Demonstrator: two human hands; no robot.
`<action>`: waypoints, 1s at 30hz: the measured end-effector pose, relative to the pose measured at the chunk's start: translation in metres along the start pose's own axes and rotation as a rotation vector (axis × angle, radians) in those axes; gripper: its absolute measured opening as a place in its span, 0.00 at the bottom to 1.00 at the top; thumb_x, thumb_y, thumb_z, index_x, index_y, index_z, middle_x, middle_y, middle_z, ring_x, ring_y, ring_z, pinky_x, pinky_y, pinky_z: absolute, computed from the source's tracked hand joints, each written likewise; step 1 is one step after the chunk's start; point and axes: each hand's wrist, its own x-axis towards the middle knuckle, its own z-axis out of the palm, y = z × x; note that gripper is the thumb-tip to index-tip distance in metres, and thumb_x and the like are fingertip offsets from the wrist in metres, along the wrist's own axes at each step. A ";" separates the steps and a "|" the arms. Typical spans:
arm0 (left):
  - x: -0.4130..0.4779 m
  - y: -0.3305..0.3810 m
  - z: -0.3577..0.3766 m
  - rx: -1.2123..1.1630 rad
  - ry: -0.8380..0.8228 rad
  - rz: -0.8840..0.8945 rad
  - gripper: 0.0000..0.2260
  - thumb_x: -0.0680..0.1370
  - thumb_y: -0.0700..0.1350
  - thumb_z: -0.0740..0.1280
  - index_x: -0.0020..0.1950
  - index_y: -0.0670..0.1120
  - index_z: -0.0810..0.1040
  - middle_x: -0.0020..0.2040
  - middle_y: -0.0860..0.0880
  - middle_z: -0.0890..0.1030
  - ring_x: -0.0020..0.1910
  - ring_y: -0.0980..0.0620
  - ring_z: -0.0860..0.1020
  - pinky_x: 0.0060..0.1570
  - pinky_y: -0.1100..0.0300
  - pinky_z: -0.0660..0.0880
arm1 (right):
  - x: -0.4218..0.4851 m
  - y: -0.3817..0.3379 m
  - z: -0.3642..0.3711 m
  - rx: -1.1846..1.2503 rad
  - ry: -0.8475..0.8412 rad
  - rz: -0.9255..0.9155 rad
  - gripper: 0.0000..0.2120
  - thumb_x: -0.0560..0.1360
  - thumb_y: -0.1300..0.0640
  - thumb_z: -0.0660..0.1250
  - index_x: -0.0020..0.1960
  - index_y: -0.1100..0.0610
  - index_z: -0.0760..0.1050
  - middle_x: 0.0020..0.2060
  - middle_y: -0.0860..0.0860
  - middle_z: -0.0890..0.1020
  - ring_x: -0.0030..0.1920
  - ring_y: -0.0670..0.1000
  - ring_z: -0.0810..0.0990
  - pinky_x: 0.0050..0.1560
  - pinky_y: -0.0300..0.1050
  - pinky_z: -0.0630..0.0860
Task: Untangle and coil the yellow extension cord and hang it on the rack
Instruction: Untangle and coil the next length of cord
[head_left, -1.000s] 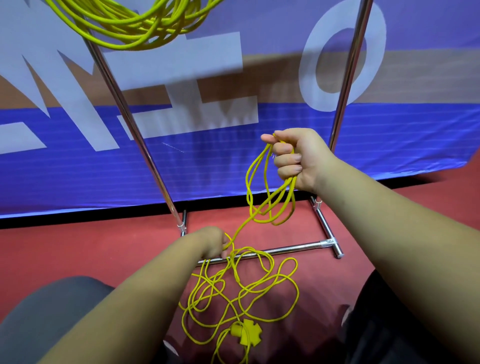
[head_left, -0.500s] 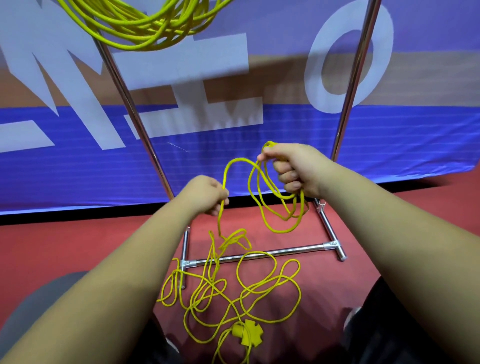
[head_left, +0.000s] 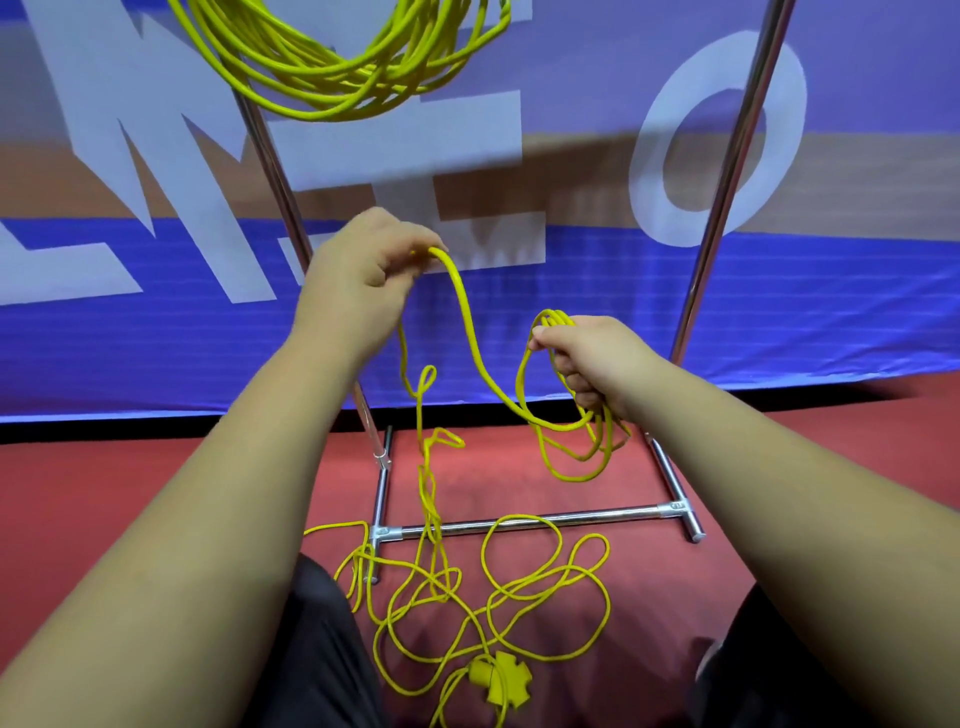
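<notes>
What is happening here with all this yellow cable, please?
A person is coiling a yellow extension cord by hand. The right hand grips a few gathered loops, and the left hand pinches the next stretch, held high. Most of the cord lies tangled on the red floor, across the base bar of the metal rack, with its socket end nearest the person. A second yellow coil hangs above.

One head-worn wide camera looks forward and down, close in. Banner (head_left: 623, 291) at 12 o'clock, rack (head_left: 613, 513) base toward 6.
</notes>
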 end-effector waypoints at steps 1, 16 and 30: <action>0.000 0.000 -0.002 -0.049 -0.036 0.017 0.11 0.78 0.39 0.70 0.55 0.52 0.86 0.48 0.50 0.78 0.50 0.52 0.78 0.50 0.57 0.75 | -0.001 0.000 -0.001 -0.011 0.007 0.003 0.09 0.81 0.50 0.67 0.52 0.55 0.80 0.28 0.48 0.63 0.25 0.48 0.56 0.26 0.39 0.55; -0.015 0.015 0.008 -0.962 -0.597 -0.747 0.16 0.77 0.33 0.61 0.62 0.39 0.83 0.57 0.38 0.85 0.56 0.44 0.85 0.63 0.46 0.79 | -0.007 0.020 0.011 -0.031 0.051 -0.043 0.08 0.79 0.53 0.73 0.51 0.57 0.79 0.31 0.52 0.75 0.23 0.50 0.64 0.26 0.40 0.64; -0.020 0.008 0.026 -0.853 -0.377 -0.465 0.11 0.85 0.37 0.61 0.57 0.46 0.83 0.51 0.45 0.86 0.34 0.52 0.68 0.36 0.58 0.69 | -0.011 0.017 0.020 -0.032 -0.265 0.129 0.10 0.76 0.61 0.67 0.55 0.57 0.84 0.38 0.52 0.76 0.24 0.48 0.59 0.26 0.40 0.60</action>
